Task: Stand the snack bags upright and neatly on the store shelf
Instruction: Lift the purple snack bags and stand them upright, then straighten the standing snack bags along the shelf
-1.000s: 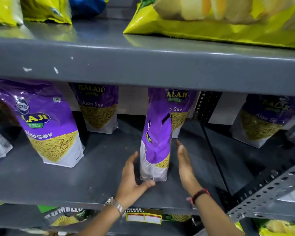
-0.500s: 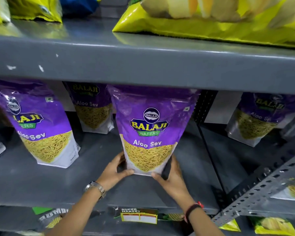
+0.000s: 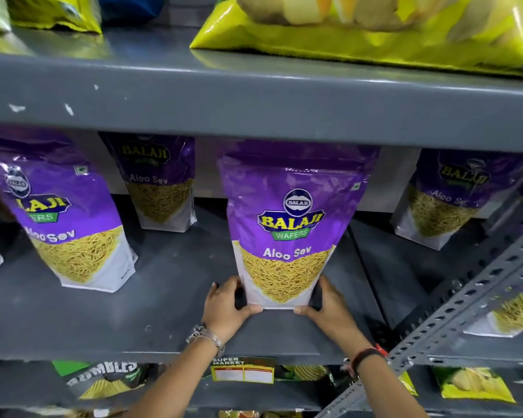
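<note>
A purple Aloo Sev snack bag (image 3: 287,224) stands upright on the grey middle shelf (image 3: 163,321), its front facing me. My left hand (image 3: 225,306) grips its lower left corner and my right hand (image 3: 329,306) grips its lower right corner. Another upright purple bag (image 3: 67,224) stands to the left, leaning slightly. A third bag (image 3: 157,182) stands further back between them. A fourth purple bag (image 3: 441,200) stands at the back right.
The shelf above (image 3: 254,95) overhangs the bag tops and carries yellow chip bags (image 3: 375,34). A perforated metal bar (image 3: 465,303) slants across the right. A price label (image 3: 243,369) hangs on the shelf edge. Below lie more snack packets (image 3: 103,381).
The held bag has been turned from edge-on to front-facing and set down on its base. Both hands have closed onto its bottom corners.
</note>
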### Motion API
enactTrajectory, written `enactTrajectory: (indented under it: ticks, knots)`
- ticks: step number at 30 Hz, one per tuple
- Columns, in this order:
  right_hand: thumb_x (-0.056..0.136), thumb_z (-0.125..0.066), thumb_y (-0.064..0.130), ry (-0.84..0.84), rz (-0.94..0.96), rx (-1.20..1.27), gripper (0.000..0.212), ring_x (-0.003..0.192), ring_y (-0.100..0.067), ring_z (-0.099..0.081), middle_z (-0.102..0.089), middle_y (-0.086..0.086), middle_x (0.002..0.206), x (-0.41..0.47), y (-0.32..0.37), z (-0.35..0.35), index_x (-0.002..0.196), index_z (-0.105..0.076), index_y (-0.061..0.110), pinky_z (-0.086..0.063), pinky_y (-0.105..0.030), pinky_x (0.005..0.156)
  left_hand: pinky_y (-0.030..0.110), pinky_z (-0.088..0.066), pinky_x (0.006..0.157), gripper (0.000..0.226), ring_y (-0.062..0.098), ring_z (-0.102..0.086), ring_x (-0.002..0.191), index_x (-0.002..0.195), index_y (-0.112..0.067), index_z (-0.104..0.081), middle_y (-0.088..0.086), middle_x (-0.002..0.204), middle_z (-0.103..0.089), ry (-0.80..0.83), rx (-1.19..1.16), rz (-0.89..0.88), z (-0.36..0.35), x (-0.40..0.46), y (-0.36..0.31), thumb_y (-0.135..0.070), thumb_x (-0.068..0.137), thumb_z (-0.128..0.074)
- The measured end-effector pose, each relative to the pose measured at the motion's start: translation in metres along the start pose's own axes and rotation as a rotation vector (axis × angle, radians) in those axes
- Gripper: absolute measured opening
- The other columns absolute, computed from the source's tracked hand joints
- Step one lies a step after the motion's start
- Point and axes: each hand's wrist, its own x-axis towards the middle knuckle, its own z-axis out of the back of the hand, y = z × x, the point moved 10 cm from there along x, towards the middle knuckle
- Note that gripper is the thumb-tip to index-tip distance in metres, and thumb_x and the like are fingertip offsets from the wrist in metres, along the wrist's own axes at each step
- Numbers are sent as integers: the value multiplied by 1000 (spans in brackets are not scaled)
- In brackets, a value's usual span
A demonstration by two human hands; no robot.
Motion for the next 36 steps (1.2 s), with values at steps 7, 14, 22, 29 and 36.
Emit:
enactTrajectory:
  ticks: [7, 14, 22, 29, 36]
  knots:
    - [69, -75, 17, -16, -66, -37, 70, 122, -28, -44, -51, -11, 131, -19, -17, 10, 128, -36, 17, -39, -36, 97, 34, -16, 110, 53, 23, -53, 112, 109, -14, -48, 3, 118, -63, -1, 63, -64, -15, -7, -8, -40, 68, -70]
    - [71, -74, 19, -3, -97, -47, 68, 122, -27, -44, -49, -12, 131, -24, -21, 10, 128, -36, 18, -36, -32, 94, 37, -24, 109, 52, 22, -58, 104, 101, -17, -54, 1, 112, -67, -10, 10, -66, -9, -11, -8, -40, 60, -76]
    - [68, -77, 25, -427, 54, -10, 72, 123, -29, -39, -48, -16, 130, -63, 20, 41, 127, -39, 8, -27, -28, 105, 37, -32, 107, 72, 23, -43, 125, 129, -14, -38, 4, 136, -49, 28, -170, -68, 2, -21, -8, -28, 69, -73]
    - [93, -37, 26, -220, 563, -82, 28, 111, -6, -42, -48, 8, 115, -87, 134, -58, 120, -44, 19, -22, -6, 103, 42, -25, 111, 57, 24, -36, 128, 129, -5, -38, 8, 136, -41, -521, -152, -77, 122, -60, 50, -9, 78, -63]
    - [90, -50, 26, 112, 178, 67, 53, 137, -19, -28, -34, -10, 146, -15, 149, -198, 137, -29, 13, -22, -26, 112, 40, -17, 113, 83, 30, -19, 137, 138, -2, -15, 21, 149, -18, -587, -175, 134, 229, -57, 176, -24, 74, -64]
